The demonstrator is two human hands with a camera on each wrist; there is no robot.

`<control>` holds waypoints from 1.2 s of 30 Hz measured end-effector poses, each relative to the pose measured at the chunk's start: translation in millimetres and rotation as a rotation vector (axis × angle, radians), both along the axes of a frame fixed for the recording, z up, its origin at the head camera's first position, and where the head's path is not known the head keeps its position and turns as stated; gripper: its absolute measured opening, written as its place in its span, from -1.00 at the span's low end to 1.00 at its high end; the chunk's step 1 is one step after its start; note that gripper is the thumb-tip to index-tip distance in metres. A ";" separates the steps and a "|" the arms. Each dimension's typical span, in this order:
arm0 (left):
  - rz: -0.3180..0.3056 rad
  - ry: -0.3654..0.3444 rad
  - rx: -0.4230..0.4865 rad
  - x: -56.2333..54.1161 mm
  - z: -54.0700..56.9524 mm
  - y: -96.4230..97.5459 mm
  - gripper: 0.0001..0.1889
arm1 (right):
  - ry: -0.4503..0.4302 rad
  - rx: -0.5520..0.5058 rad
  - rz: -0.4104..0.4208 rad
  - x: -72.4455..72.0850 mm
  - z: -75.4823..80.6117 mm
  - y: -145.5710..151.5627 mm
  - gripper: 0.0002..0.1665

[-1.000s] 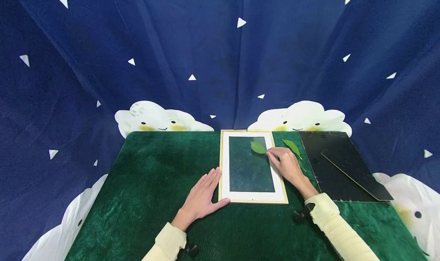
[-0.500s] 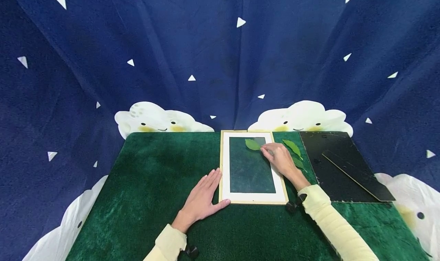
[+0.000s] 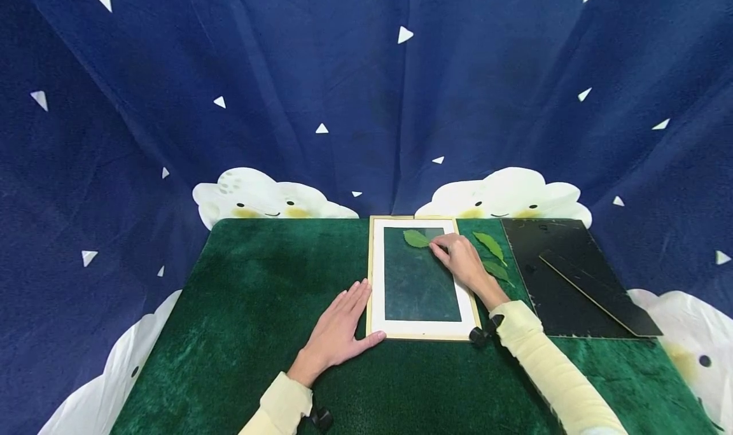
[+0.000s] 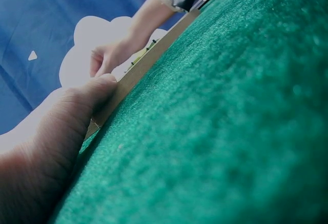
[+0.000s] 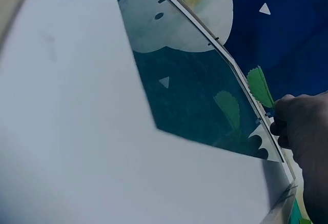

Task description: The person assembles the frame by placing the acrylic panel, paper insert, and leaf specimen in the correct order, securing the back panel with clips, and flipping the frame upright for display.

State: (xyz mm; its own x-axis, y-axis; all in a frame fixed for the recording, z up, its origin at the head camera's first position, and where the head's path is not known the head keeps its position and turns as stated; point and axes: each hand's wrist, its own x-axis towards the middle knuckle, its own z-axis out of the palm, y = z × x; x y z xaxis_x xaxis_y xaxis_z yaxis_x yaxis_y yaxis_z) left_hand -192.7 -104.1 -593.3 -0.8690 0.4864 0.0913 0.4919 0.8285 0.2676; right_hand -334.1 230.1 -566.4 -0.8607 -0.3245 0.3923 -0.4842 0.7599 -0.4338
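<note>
Serrated leaf points leftward from right hand, stem end pinched, I see; left hand rests, fingers straight, against picture frame.

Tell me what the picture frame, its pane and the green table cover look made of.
Frame: probably pale wood, matte; light tan rails.
Pane: glass or clear acrylic, glossy; mirrors leaf and backdrop.
Table cover: velvet-like fabric; patchy sheen.

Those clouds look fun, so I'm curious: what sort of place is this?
Probably an indoor craft corner: a blue cloth with smiling clouds hangs behind a green-covered table bearing a picture frame.
</note>
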 end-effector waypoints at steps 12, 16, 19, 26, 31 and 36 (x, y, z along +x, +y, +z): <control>-0.007 0.003 0.022 0.4 -0.1 1.2 0.11 | 0.024 0.043 0.047 -10.8 -1.1 -2.1 -0.83; 0.000 -0.015 0.008 1.6 -0.1 1.1 0.12 | 0.045 0.048 0.063 -11.9 -1.1 -3.7 -0.83; 0.004 -0.015 0.007 2.0 -1.0 1.1 0.12 | 0.053 0.055 0.063 -12.2 -1.7 -4.9 -0.83; 0.006 -0.004 0.016 2.1 -1.1 0.8 0.12 | 0.056 0.058 0.054 -13.2 -2.1 -6.7 -0.84; 0.001 -0.004 0.013 1.3 -0.7 0.3 0.12 | 0.059 0.057 0.057 -13.9 -3.1 -6.7 -0.84; -0.001 -0.005 0.014 0.8 1.2 -0.5 0.12 | 0.042 0.061 0.047 -13.6 -4.5 -7.1 -0.83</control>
